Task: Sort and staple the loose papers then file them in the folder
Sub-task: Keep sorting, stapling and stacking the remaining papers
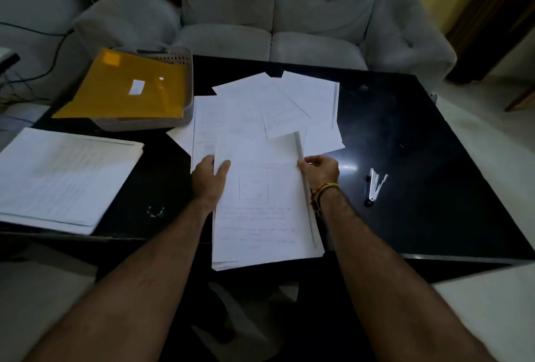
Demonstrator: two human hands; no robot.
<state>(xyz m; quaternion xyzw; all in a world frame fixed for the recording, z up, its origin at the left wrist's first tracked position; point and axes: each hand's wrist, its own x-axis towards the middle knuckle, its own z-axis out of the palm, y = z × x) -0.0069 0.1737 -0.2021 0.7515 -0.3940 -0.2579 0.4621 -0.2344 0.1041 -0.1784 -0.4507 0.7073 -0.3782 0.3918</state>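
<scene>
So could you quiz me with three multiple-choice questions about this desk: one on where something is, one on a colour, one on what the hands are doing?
1. Where does the stapler lie?
A. On the black table, to the right of the right hand
B. In the basket
C. On the sofa

2. What colour is the folder?
A. Blue
B. Yellow
C. Red

3. What are the hands doing?
A. Both rest flat on the table
B. One grips the stapler
C. Both hold the stack of papers, the left hand at its left edge, the right hand at its right edge

Answers: 1 A, it lies alone on the dark tabletop. 2 B, it shows yellow on the basket. 3 C, thumbs and fingers pinch the sheets on both sides.
</scene>
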